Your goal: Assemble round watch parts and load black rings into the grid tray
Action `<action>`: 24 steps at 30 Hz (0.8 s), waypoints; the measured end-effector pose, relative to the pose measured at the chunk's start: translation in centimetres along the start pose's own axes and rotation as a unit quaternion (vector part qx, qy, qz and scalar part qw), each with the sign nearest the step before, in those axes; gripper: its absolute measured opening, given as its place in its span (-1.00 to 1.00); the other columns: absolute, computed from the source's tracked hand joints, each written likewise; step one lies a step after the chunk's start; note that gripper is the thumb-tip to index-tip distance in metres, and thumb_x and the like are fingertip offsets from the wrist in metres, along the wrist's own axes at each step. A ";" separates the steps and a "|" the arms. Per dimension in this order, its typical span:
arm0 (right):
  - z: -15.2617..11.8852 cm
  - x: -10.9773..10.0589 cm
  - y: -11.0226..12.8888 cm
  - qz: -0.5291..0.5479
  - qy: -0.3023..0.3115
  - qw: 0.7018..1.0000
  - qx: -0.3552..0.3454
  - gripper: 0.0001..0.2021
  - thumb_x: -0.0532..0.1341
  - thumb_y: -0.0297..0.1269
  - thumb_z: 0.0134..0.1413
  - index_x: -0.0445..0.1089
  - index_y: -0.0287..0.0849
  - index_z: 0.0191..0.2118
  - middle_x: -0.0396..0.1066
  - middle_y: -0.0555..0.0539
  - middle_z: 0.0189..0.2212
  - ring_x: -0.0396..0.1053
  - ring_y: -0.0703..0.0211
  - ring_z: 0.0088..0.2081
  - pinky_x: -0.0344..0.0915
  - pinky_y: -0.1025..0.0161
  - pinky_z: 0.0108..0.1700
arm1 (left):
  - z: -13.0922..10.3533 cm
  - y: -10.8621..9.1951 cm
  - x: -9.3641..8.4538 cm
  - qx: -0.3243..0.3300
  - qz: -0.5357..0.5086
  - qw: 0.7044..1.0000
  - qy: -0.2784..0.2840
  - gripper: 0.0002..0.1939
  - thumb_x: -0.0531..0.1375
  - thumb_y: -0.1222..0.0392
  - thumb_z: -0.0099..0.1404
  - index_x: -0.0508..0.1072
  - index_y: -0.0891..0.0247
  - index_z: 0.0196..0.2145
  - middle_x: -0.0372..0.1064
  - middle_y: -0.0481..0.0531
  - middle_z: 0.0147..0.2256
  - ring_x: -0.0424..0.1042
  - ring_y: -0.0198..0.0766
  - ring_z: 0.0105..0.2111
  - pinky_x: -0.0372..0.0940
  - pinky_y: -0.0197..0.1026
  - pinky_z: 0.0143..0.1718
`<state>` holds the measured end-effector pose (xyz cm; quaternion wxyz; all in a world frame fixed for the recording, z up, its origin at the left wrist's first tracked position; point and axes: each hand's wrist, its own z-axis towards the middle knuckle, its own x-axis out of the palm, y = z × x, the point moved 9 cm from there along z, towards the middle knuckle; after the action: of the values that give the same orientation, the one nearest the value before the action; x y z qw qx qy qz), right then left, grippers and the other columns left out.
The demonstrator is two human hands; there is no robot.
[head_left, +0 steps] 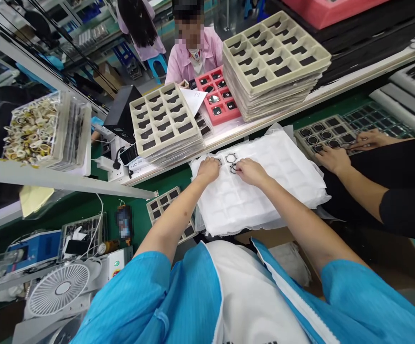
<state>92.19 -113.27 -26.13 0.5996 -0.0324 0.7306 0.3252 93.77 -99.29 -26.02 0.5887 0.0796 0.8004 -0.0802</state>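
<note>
A white, paper-covered tray stack lies in front of me. Near its far left corner sits a dark round ring in a shallow compartment. My left hand is at the left of that ring, fingers closed on another ring that is mostly covered. My right hand pinches the edge of a third ring, just below the first one. Both hands rest at the upper left part of the white surface.
Beige trays and a taller beige stack stand on the shelf beyond, with a red tray between. A co-worker's hands are over a ring tray at right. A fan stands lower left, below a metal bar.
</note>
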 end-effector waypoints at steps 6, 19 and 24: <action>1.3 1.5 0.6 -0.082 0.097 0.991 -0.044 -0.75 0.16 -0.36 0.34 0.59 -0.26 -0.04 0.47 -0.37 -0.01 0.34 -0.25 0.07 0.25 0.02 0.01 | 0.6 0.2 -0.5 0.046 0.004 0.998 0.050 -0.72 0.11 0.24 0.47 0.53 0.39 0.01 0.46 0.32 0.06 0.30 0.08 0.17 0.21 0.01 0.20; 5.4 -1.3 -1.1 -0.059 0.002 0.998 -0.028 -0.76 0.18 -0.35 0.30 0.58 -0.30 -0.09 0.48 -0.31 -0.07 0.38 -0.15 0.03 0.25 0.08 0.03 | -3.8 4.6 -4.0 0.043 -0.216 0.968 -0.119 -0.90 0.25 0.16 0.40 0.48 0.22 -0.26 0.51 0.08 -0.23 0.42 -0.07 -0.09 0.33 -0.07 0.01; 5.0 0.2 0.3 -0.135 0.040 0.989 -0.053 -0.68 0.12 -0.37 0.35 0.56 -0.29 0.05 0.46 -0.35 -0.02 0.31 -0.19 0.08 0.19 0.00 0.06 | -13.1 9.0 -0.4 -0.018 -0.261 0.945 -0.197 -0.84 0.21 0.11 0.43 0.41 0.20 -0.30 0.46 0.07 -0.27 0.40 -0.08 -0.14 0.34 -0.07 -0.04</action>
<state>96.30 -110.39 -26.57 0.6059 -0.1755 0.7247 0.2775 83.72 -87.67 -22.10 0.6944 -0.1603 0.6626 -0.2304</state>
